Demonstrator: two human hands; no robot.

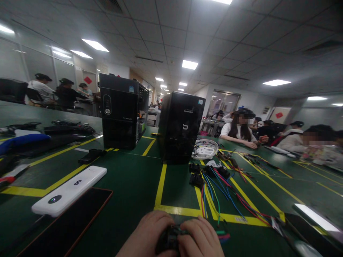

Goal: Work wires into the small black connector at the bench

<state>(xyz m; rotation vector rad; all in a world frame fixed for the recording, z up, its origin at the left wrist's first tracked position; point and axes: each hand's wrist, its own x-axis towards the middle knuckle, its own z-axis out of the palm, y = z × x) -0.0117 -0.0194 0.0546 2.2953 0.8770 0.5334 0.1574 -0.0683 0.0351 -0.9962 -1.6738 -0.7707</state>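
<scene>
At the bottom middle, my left hand (146, 233) is closed round a small black part (170, 240), perhaps a plastic connector, though most of it is hidden by the fingers. The bent fingertips of my right hand (200, 237) press on the same part from the right. Green, red and blue wire ends (223, 235) stick out beside my right hand. Just beyond lie more coloured wires (211, 192), running to several black connectors (197, 179) on the green table (131, 185).
Two black computer towers (119, 117) (182, 128) stand ahead. A white fan guard (205, 149) sits behind the wires. On the left are a white power bank (69, 189) and a dark phone (66, 223). A lit screen (317, 217) lies right. A person (238, 128) sits across the table.
</scene>
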